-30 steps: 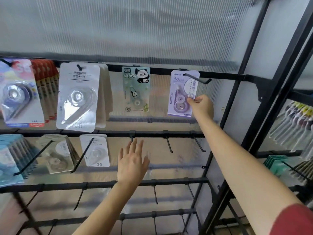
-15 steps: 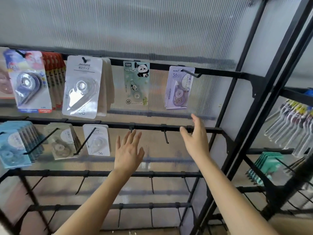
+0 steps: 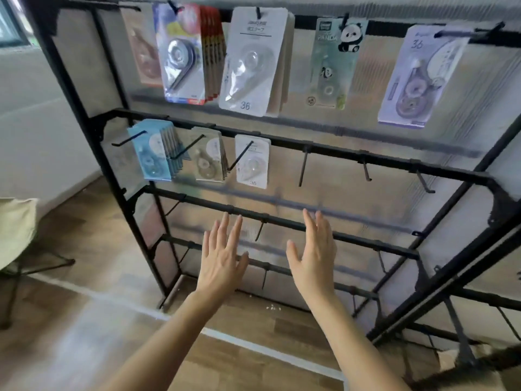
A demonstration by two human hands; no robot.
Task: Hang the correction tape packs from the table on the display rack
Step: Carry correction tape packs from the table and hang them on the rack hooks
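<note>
head view shows the left hand (image 3: 221, 259) and right hand (image 3: 315, 255) raised before the black display rack (image 3: 352, 153), fingers straight and spread, grasping nothing. the purple correction tape pack (image 3: 417, 80) hangs on the top right hook (image 3: 462, 33), beside the panda pack (image 3: 331, 63).

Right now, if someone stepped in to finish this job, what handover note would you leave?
Both empty: left hand open, right hand open, held before the lower bars of the display rack.
The purple pack hangs on the top row's right hook, the panda pack to its left.
Free: hooks in the second row's right half and below.
The table is out of view; packs left to hang cannot be counted.
</note>
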